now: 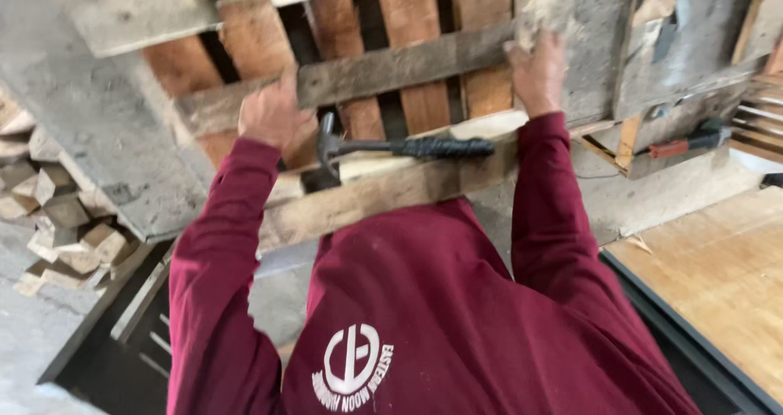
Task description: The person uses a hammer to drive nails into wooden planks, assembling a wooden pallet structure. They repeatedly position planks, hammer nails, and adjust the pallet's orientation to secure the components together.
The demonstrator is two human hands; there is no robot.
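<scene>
pallet (pixel 383 72): weathered wood, with reddish-brown slats running one way and grey, worn boards crossing them; dark gaps show between the slats.
pallet pose: lies tilted across the view, over a grey concrete surface.
grey cross board (pixel 359 77): gripped near each end, fingers curled over its upper edge.
near board (pixel 383 193): pale, rough-edged, closest to the body.
hammer (pixel 400 147): black steel claw hammer with a dark textured grip.
hammer place: rests loose on the pallet between the two boards, head to the left, handle pointing right.
</scene>
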